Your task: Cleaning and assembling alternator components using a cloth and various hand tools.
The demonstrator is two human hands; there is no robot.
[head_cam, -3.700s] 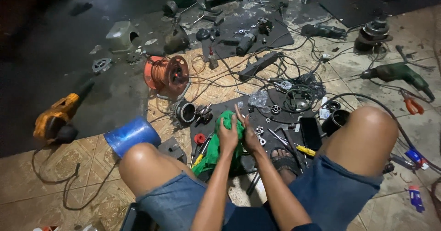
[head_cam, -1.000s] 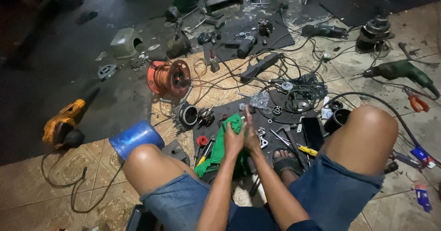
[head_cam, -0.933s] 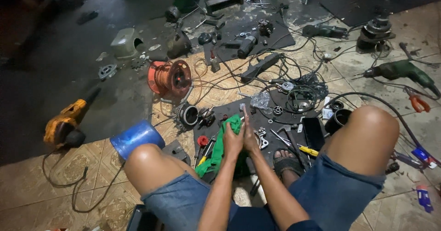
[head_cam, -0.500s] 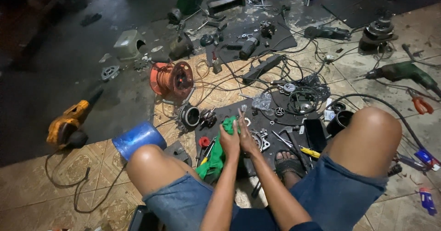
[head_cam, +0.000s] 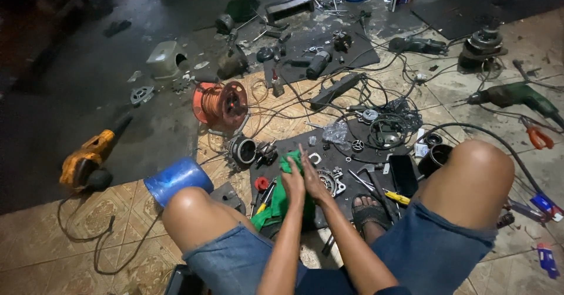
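I sit on the floor with both knees raised, in blue denim shorts. My left hand [head_cam: 292, 184] and my right hand [head_cam: 314, 180] are pressed together between my knees, both wrapped around a green cloth [head_cam: 281, 201] that hangs down from them. What lies inside the cloth is hidden. Just right of my hands a round metal motor part [head_cam: 332, 181] rests on a black mat [head_cam: 329, 154]. A sandalled foot [head_cam: 368, 214] sits under my right arm.
An orange cable reel [head_cam: 220, 104] and a motor housing [head_cam: 242, 151] lie ahead. A blue cylinder [head_cam: 177, 179] sits by my left knee, a yellow blower [head_cam: 88, 161] at far left, a green drill [head_cam: 517, 95] at right. Cables, screwdrivers and small parts litter the floor.
My hands have stayed together on the green cloth, shifting slightly as they rub it. The view has drifted a little; the things on the floor have not moved.
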